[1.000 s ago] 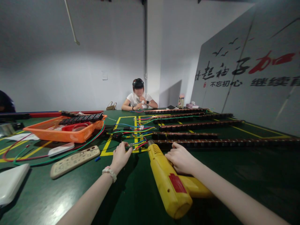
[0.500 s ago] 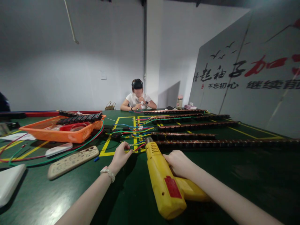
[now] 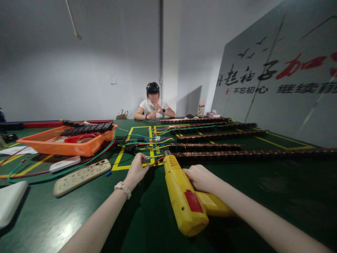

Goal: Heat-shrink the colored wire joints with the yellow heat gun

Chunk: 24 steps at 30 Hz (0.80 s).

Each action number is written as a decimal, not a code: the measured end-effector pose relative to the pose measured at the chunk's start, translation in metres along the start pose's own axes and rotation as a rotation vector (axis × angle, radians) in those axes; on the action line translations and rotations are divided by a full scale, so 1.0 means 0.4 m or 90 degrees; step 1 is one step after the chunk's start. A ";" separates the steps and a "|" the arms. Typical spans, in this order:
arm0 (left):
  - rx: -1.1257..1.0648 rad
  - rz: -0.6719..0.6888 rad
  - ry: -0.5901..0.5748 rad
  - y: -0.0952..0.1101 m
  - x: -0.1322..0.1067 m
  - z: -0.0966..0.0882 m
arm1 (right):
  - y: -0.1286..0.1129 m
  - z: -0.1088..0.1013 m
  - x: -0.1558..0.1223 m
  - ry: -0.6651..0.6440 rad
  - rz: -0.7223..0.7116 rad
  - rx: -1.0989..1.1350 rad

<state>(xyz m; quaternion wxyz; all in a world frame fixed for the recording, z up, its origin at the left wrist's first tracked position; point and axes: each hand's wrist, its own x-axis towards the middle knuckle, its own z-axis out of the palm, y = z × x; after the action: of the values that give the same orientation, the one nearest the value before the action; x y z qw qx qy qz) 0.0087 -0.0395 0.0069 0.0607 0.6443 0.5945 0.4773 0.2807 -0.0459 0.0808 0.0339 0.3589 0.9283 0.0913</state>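
A pale wall (image 3: 126, 45) fills the upper half of my head view, and below it a dark green table (image 3: 147, 218) marked with yellow lines spreads across the lower half. At the right, I see a large grey board (image 3: 265, 109) with black and red lettering. Several long dark strips (image 3: 252, 154) lie roughly side by side on the table, mostly right of centre. Across from me sits a person (image 3: 155, 108) in a white top, one hand raised near the face. An orange basket (image 3: 60, 149) on the left holds black parts and something red. In the near centre is a yellow heat gun (image 3: 181, 196), its metal nozzle just beside the left end of the nearest strip. My right hand (image 3: 201, 177) is curled just right of its barrel; the fingertips are hidden behind it, so I cannot tell what they grip. My left hand (image 3: 136, 170) has thumb and forefinger slightly apart beside the ends of thin coloured wires (image 3: 157, 161); I cannot tell whether it pinches one. Left of it lies a beige power strip (image 3: 82, 178), with a small blue piece (image 3: 108, 173) just beside its right end.
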 end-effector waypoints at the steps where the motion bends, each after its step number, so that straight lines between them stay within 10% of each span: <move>1: 0.001 -0.001 -0.001 0.001 0.000 -0.001 | -0.003 0.000 0.000 -0.002 -0.005 -0.001; 24: 0.008 -0.006 0.017 -0.011 0.001 -0.006 | -0.116 -0.018 0.098 0.060 -0.141 -0.028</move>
<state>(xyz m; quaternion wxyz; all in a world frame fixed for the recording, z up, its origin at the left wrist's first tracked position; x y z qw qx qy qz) 0.0036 -0.0391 0.0056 0.0507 0.6351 0.6014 0.4820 0.2202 -0.0543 0.0790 0.0079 0.2484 0.9607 0.1239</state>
